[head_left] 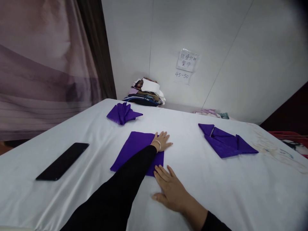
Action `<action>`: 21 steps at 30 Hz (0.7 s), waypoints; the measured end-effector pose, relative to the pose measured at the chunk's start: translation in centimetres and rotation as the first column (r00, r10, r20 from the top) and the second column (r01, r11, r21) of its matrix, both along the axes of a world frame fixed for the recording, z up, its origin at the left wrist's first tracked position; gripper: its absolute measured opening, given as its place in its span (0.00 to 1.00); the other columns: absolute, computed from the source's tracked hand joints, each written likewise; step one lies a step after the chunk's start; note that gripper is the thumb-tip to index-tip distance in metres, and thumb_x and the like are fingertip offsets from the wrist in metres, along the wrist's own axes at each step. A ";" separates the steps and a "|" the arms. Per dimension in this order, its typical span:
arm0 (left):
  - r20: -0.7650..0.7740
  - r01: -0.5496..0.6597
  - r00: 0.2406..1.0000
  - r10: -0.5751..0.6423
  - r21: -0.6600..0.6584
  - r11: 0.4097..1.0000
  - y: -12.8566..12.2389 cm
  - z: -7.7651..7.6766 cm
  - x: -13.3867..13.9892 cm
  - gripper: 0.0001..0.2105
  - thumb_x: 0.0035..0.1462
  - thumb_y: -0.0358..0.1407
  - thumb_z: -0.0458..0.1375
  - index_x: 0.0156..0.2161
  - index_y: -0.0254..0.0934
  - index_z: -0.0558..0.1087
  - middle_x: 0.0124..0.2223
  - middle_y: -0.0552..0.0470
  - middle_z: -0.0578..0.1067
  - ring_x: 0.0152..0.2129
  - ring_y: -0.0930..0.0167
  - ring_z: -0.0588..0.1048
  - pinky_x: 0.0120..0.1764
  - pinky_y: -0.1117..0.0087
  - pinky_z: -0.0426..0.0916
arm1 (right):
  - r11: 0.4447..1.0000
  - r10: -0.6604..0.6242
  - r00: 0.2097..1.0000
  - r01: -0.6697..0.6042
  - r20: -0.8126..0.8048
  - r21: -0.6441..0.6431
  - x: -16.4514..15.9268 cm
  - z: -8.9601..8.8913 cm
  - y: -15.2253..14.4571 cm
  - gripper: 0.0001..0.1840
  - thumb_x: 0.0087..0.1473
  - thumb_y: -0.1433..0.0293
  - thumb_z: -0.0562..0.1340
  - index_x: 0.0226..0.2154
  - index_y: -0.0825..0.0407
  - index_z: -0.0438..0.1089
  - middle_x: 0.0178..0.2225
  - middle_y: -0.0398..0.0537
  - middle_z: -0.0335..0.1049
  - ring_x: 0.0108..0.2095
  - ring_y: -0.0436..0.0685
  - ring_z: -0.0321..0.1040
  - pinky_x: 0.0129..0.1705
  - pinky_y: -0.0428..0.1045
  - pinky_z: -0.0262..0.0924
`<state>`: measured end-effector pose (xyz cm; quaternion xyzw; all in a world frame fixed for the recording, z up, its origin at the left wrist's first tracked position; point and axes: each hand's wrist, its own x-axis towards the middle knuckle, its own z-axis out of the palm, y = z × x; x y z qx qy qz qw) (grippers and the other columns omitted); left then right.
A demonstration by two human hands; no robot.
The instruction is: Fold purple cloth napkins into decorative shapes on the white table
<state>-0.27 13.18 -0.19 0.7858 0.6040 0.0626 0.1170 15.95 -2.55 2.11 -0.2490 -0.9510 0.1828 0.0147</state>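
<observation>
A flat purple cloth napkin (138,144) lies on the white-covered table (192,189) in front of me. My left hand (162,141), with a bracelet at the wrist, rests palm down on its far right corner, fingers spread. Across the napkin's middle runs my black left sleeve, hiding part of it. My right hand (172,191) lies flat by the near right corner, its fingertips touching the edge. Neither hand grips anything.
At the back left sits a purple napkin folded into a pleated shape (123,113); another folded purple napkin (225,141) lies to the right. A black phone-like slab (64,161) is on the left. Piled fabrics (145,93) stand by the wall beneath paper signs (187,61).
</observation>
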 end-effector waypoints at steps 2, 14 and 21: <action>-0.005 -0.029 1.000 0.029 0.002 1.000 0.7 -0.1 -0.1 0.35 0.54 0.58 0.35 0.62 0.41 0.49 0.66 0.49 0.43 0.62 0.61 0.39 0.58 0.48 0.32 | 1.000 -0.002 1.000 0.002 -0.006 -0.010 0.0 0.0 0.0 0.39 0.57 0.51 0.47 0.63 0.55 0.40 0.64 0.55 0.34 0.64 0.61 0.31 0.62 0.62 0.25; -0.061 -0.115 0.989 0.135 0.264 0.958 2.7 0.7 -0.6 0.31 0.57 0.54 0.38 0.61 0.38 0.54 0.64 0.48 0.50 0.62 0.62 0.42 0.60 0.54 0.28 | 1.000 -0.006 0.999 0.006 -0.033 -0.014 0.0 0.3 -0.1 0.39 0.56 0.50 0.47 0.62 0.55 0.41 0.64 0.55 0.36 0.63 0.61 0.32 0.62 0.61 0.27; -0.004 -0.434 0.899 0.438 0.129 0.892 -2.2 2.0 -10.1 0.24 0.58 0.50 0.42 0.46 0.37 0.70 0.53 0.44 0.67 0.53 0.63 0.61 0.55 0.63 0.53 | 0.999 -0.054 0.993 0.055 -0.105 0.001 -0.1 -0.4 0.1 0.31 0.59 0.54 0.47 0.61 0.51 0.49 0.62 0.51 0.44 0.63 0.58 0.38 0.62 0.60 0.32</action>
